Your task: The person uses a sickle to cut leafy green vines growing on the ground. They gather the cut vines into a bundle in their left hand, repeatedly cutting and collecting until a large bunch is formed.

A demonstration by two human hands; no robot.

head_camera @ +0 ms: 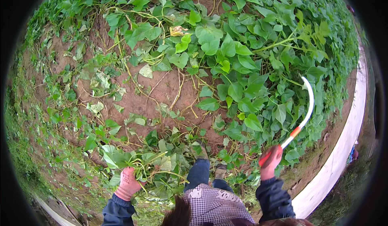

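My left hand (130,182), in a pink work glove, is closed around a bunch of cut leafy vines (151,168) at the lower left. A sickle (308,104) with a curved pale blade and a red handle is gripped in my gloved right hand (270,160) at the lower right. Its blade points up and curves over the dense green vines (242,86), which have heart-shaped leaves. Whether the blade touches a stem cannot be told. Bare vine stems (178,89) lie on the brown soil (139,101) ahead of me.
My boots stand among leaves below, partly hidden by a checked apron (215,201). A pale concrete strip (336,171) curves along the right side. Wilted leaves and thin vines (97,86) lie over the soil at left. Something blue and red, too small to identify, shows beyond the strip.
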